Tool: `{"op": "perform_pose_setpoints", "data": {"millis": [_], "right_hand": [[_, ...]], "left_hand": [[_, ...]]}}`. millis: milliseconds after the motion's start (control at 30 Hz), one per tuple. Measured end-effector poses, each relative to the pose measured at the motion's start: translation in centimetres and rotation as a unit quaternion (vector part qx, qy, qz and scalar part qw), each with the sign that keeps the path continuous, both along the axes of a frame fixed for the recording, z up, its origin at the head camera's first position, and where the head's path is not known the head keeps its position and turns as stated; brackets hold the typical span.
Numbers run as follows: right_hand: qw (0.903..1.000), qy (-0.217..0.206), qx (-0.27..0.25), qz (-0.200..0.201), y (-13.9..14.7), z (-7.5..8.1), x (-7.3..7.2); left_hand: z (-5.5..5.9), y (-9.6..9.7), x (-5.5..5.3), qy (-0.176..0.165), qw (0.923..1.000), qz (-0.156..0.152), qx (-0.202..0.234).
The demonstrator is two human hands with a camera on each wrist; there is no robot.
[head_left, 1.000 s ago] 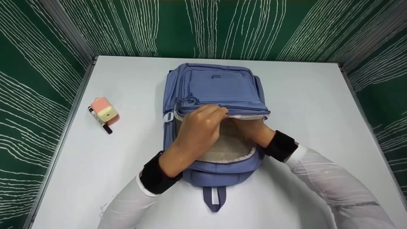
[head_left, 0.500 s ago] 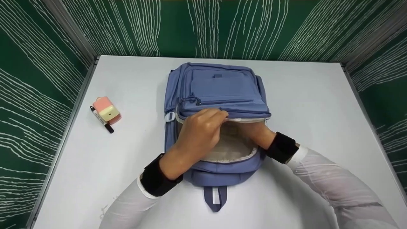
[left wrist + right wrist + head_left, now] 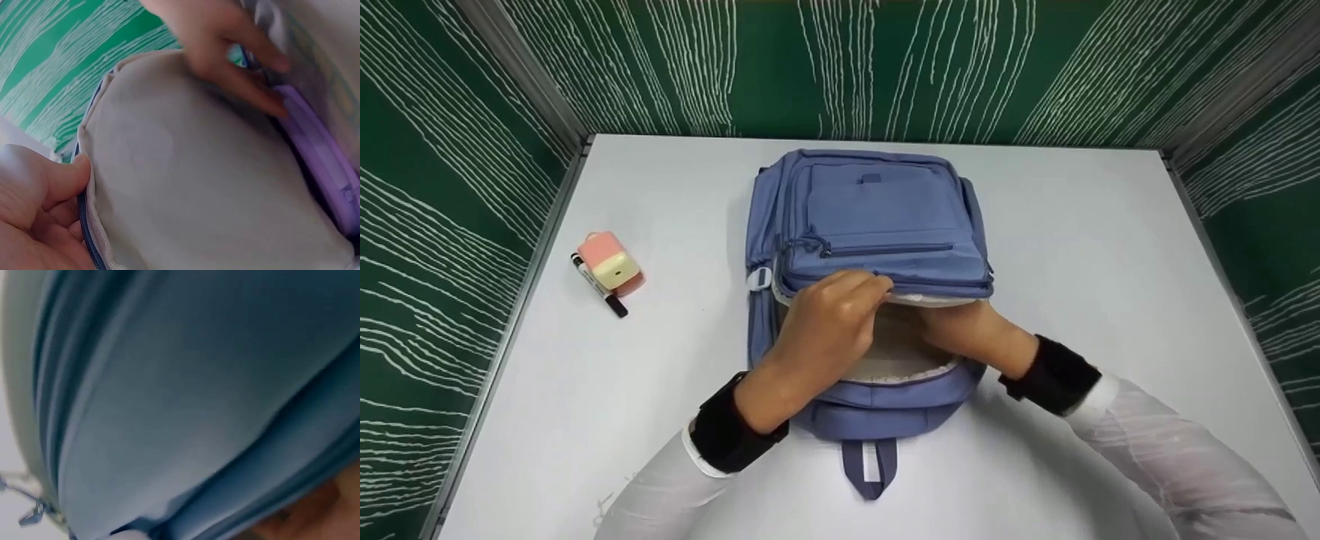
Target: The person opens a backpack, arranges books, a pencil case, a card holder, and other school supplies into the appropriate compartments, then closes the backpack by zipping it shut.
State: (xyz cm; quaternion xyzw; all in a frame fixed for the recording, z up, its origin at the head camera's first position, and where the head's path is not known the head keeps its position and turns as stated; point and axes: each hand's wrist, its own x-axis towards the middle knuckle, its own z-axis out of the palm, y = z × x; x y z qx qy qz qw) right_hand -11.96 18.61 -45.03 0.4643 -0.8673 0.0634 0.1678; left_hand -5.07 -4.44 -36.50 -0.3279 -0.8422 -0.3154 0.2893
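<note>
One bag (image 3: pixel 877 210) on one tabletop (image 3: pixel 1110 247), one pouch (image 3: pixel 315 152) in the bag, two hands (image 3: pixel 829 322) (image 3: pixel 975 330), two wristbands (image 3: pixel 739 427) (image 3: pixel 1057 376), two sleeves (image 3: pixel 660 484) (image 3: pixel 1177 450), one marker (image 3: pixel 598 285) and one pink-and-yellow object (image 3: pixel 606 259) near the tabletop's left edge, three walls (image 3: pixel 772 67)

Blurred blue fabric (image 3: pixel 185 405) fills most of the view, folded along its left side; part of the grip (image 3: pixel 323 512) shows lower right, a small grey-blue piece (image 3: pixel 31 515) lower left.

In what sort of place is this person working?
Probably a recording booth: green, white-streaked panels stand along three sides of the white table, and black wrist straps are worn.
</note>
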Motion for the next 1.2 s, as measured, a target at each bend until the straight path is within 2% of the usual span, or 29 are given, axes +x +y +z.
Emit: {"op": "perform_pose_setpoints", "data": {"millis": [100,167,233,300,367,400,467,500,600,633,700,833,1000,1100,1200], "right_hand": [[0.9957,0.048,-0.047,0.065,0.5,0.5,2.0],[0.9868,0.074,-0.077,0.122,0.7,1.0,3.2],[0.9734,0.098,-0.115,0.172,0.7,1.9,4.3],[0.9543,0.148,-0.159,0.205,0.7,2.9,5.1],[0.9335,0.203,-0.211,0.208,0.5,3.9,5.7],[0.9271,0.217,-0.235,0.195,0.4,4.4,5.9],[0.9289,0.217,-0.256,0.157,0.7,4.6,6.1],[0.9347,0.208,-0.255,0.136,0.9,4.5,6.0],[0.9632,0.155,-0.206,0.076,1.8,3.8,6.0],[0.9698,0.140,-0.188,0.067,2.1,3.4,5.9],[0.9757,0.126,-0.168,0.063,2.3,3.1,5.9],[0.9767,0.123,-0.165,0.062,2.3,2.7,6.1],[0.9709,0.137,-0.190,0.048,2.3,3.0,6.3],[0.9667,0.146,-0.207,0.040,2.2,3.4,6.2],[0.9649,0.147,-0.215,0.036,2.0,3.8,6.1]], "left_hand": [[-0.6,0.0,0.3,0.002,1.0000,-0.004,-0.008],[-0.9,-0.1,0.5,0.005,0.9999,-0.004,-0.013],[-1.3,-0.1,0.8,0.007,0.9998,-0.003,-0.017],[-1.7,-0.2,1.0,0.003,0.9997,-0.004,-0.023],[-2.1,-0.2,1.2,-0.006,0.9996,-0.007,-0.027],[-2.3,-0.2,1.3,-0.010,0.9995,-0.010,-0.029],[-2.7,-0.2,1.6,-0.015,0.9992,-0.016,-0.033],[-3.0,-0.2,1.7,-0.016,0.9991,-0.018,-0.036],[-3.5,-0.3,2.2,-0.008,0.9988,-0.020,-0.044],[-3.6,-0.3,2.3,-0.006,0.9986,-0.020,-0.048],[-4.0,-0.3,2.6,-0.004,0.9983,-0.019,-0.054],[-4.5,-0.9,2.7,-0.005,0.9985,-0.020,-0.050],[-5.6,-3.0,1.8,0.021,0.9998,-0.001,-0.004],[-6.6,-5.2,0.7,0.043,0.9980,0.040,0.022],[-7.7,-8.3,-0.7,0.023,0.9934,0.109,0.024]]}}
